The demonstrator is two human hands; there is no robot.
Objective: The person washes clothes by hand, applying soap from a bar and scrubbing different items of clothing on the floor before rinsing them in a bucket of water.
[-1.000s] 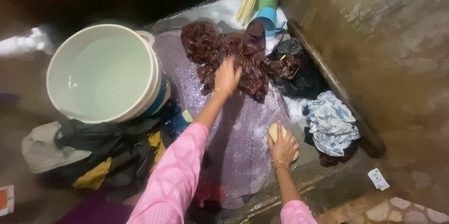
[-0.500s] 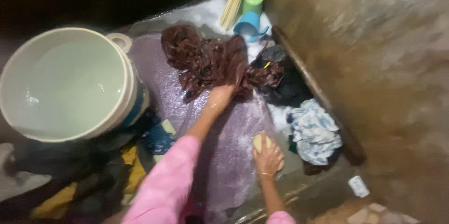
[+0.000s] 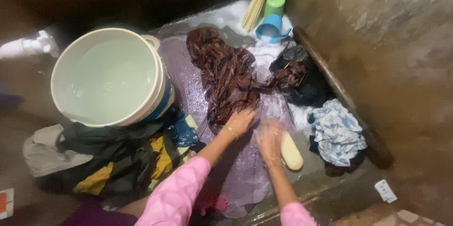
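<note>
Pressing down on wet laundry — my left hand (image 3: 240, 121) lies flat, fingers spread, on the near end of the dark red garment (image 3: 225, 77), which sprawls over the purple mat (image 3: 245, 160). My right hand (image 3: 269, 141) is blurred; whether it grips anything I cannot tell. Soap bar (image 3: 291, 152): lying loose just beside it. Risk: the soapy mat is slick, so the garment may slide or the soap skid off. Change: a second ago my right hand covered the soap, my left reached farther up.
</note>
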